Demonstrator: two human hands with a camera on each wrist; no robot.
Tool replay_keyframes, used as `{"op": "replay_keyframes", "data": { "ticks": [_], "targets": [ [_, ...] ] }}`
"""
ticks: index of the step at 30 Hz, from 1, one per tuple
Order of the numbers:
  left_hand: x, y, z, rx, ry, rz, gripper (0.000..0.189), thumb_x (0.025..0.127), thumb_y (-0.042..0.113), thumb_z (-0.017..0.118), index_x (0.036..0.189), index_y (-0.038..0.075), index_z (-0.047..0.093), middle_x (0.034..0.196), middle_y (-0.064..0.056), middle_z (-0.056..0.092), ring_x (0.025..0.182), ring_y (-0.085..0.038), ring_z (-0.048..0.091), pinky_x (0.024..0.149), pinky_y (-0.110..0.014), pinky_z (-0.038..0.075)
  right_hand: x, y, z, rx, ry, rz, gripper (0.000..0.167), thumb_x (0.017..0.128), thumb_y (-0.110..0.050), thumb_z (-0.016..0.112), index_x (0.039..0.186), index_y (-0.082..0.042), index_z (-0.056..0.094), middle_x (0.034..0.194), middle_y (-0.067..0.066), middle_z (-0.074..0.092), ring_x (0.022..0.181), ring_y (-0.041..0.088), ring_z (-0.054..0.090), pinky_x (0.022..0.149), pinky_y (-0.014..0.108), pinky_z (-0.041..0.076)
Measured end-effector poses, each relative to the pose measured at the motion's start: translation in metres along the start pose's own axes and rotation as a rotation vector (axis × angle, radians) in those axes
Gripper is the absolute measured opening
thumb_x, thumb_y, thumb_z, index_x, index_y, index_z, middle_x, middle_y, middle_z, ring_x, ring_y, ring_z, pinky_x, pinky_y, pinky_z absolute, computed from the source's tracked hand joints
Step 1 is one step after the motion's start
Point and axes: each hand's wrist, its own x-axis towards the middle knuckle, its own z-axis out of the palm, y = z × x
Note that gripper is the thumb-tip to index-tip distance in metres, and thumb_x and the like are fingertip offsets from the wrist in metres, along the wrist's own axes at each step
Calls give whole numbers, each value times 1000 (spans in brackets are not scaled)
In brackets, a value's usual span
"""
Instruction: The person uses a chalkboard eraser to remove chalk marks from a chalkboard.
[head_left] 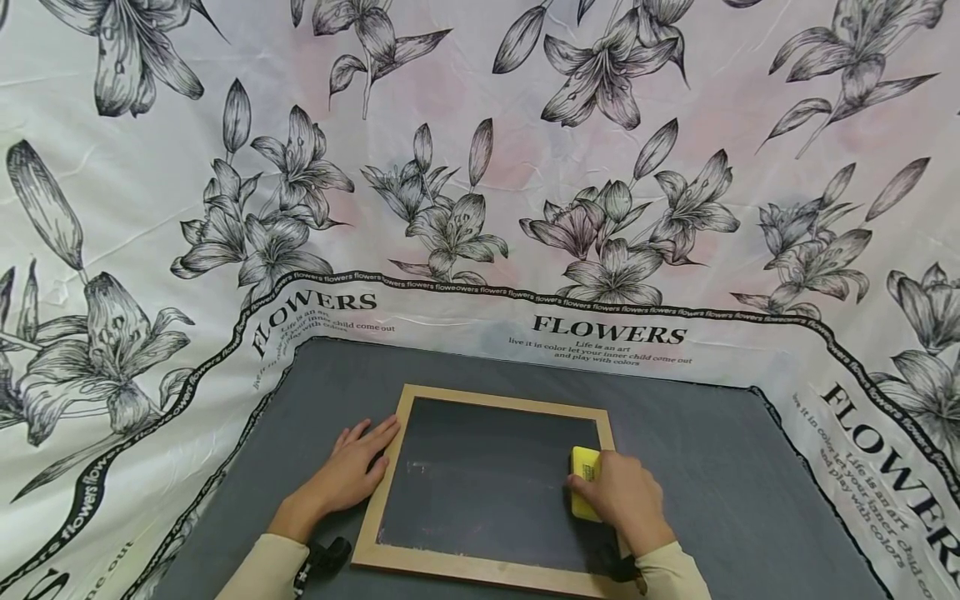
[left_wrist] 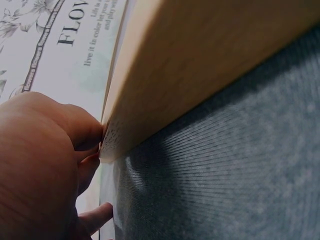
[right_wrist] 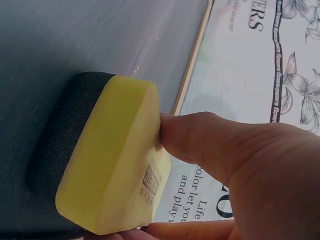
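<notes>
One flowered sheet (head_left: 465, 50) backs a gray worktop (head_left: 705, 467) and its framed chalkboard (head_left: 487, 492).
The board looks stiff, best steadied by its wooden rim (head_left: 480, 568), where the left grip (head_left: 351, 471) rests outstretched, clutching nothing; over the right side, hiding some rim, the right grip (head_left: 630, 493) pinches a yellow eraser (right_wrist: 115, 160), likely light and soft-padded, by its sides.

Cloth (head_left: 720, 467) beneath chalkboard (head_left: 487, 492), eraser (head_left: 584, 465) on its right side, left hand (head_left: 348, 471) at left edge
</notes>
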Motion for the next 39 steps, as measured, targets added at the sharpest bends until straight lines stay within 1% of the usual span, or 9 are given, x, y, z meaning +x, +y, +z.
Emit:
{"op": "replay_keyframes", "data": {
  "ticks": [7,14,19,25,29,34,39],
  "targets": [
    [-1,2,-1,3,6,4,58,110,13,61,167,7,48,176,-10,42,160,-56,33,125,-82,19,0,1,-1,6,-8,1,51,88,-54,85,90,-7,66,73,8,58,64,25,57,54,38,44],
    [1,1,-1,0,3,3,59,110,13,61,167,7,47,176,-11,41,161,-56,32,125,-82,19,1,2,1,-1,0,-16,50,88,-53,85,86,-7,64,71,8,57,63,25,57,52,37,42],
    [1,2,-2,5,12,11,59,109,12,62,166,6,48,175,-12,43,159,-57,34,123,-83,21,2,2,2,-7,1,-17,50,87,-53,85,83,-8,63,70,7,57,62,25,56,52,38,42],
    [1,1,-3,4,8,1,59,109,12,61,166,7,48,175,-11,42,160,-56,33,124,-83,19,2,-3,3,-19,-3,-19,52,88,-54,86,86,-5,65,71,8,57,62,25,56,52,37,44],
    [1,1,-3,3,3,-1,59,109,13,61,167,8,47,176,-10,42,160,-56,33,124,-83,19,2,-7,5,-23,10,-41,52,88,-52,86,86,-4,66,70,7,57,61,24,56,51,36,44],
    [0,1,-2,-1,5,2,59,109,13,62,166,7,48,175,-11,43,160,-56,34,124,-83,20,1,-12,9,-30,22,-69,51,89,-51,86,80,-7,64,69,6,56,58,23,55,50,35,43],
    [-1,0,-1,-5,9,5,59,109,12,62,166,7,48,175,-11,43,159,-56,34,123,-83,20,-1,-19,10,-17,29,-75,51,88,-52,87,77,-9,62,68,5,56,58,22,55,49,35,42]
  ]
}}
